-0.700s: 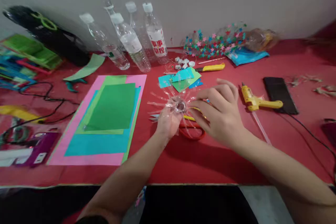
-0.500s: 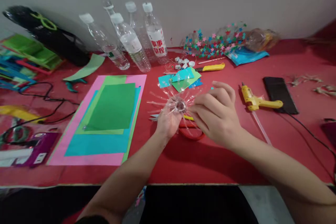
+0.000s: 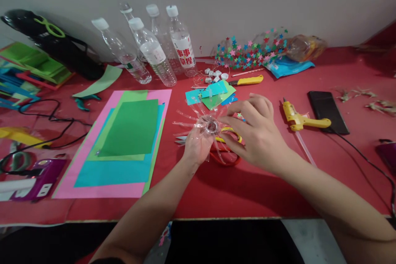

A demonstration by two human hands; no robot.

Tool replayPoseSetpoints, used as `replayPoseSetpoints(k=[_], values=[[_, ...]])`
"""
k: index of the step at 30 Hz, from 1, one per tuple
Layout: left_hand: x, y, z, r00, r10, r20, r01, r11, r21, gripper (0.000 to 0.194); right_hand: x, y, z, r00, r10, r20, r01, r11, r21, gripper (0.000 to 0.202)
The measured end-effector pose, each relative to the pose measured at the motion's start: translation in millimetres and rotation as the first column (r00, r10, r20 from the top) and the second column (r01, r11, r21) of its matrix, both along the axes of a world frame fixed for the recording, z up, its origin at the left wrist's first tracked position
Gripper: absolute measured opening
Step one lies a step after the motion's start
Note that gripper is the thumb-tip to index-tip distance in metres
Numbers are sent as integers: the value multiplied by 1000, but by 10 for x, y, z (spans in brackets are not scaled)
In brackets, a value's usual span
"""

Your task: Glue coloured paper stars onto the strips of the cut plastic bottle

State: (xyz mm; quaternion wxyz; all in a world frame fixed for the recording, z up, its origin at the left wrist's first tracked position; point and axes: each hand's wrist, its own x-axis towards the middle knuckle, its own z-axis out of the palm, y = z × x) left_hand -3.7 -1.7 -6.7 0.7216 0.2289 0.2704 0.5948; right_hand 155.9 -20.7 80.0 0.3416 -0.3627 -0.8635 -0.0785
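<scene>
My left hand point(image 3: 198, 145) is closed around a clear plastic bottle top point(image 3: 211, 127), whose round neck faces up toward me. Its sides are cut into thin strips that splay outward like petals. Close on the right hovers my right hand point(image 3: 252, 132), thumb and forefinger apart beside the neck and strips; whether a fingertip touches a strip is hard to see. Beneath the bottle top lie scissors with red and yellow handles point(image 3: 227, 160), partly hidden by the hands and strips.
Stacked coloured sheets point(image 3: 130, 128) lie left. Several plastic bottles point(image 3: 154, 55) stand at the wall. Behind the hands are paper pieces point(image 3: 215, 88) and a yellow utility knife point(image 3: 250, 80). A yellow glue gun point(image 3: 301, 120) and a phone point(image 3: 329, 111) lie right, with a cable.
My right thumb and fingers have parted from their closer pinch at the strips, exposing more of the scissors' yellow handle. The left hand keeps its hold. The view has shifted slightly.
</scene>
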Motion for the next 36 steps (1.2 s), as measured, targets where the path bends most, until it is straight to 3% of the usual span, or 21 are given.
replayPoseSetpoints(k=[9, 20, 26, 36], values=[[-4, 4, 38, 999, 32, 9, -31, 993, -115, 14, -29, -17, -9, 1000, 15, -24, -15, 1000, -8, 8], [-19, -10, 80, 999, 31, 16, -31, 999, -35, 10, 28, -10, 99, 995, 74, -69, -81, 990, -114, 19], [-48, -57, 108, 999, 1, -47, -5, 997, -72, 8, 197, 34, 246, 989, 6, -149, -21, 995, -95, 23], [-62, -41, 72, 998, 24, -56, -31, 992, -121, 10, 169, 48, 203, 995, 2, -103, -14, 994, -111, 18]])
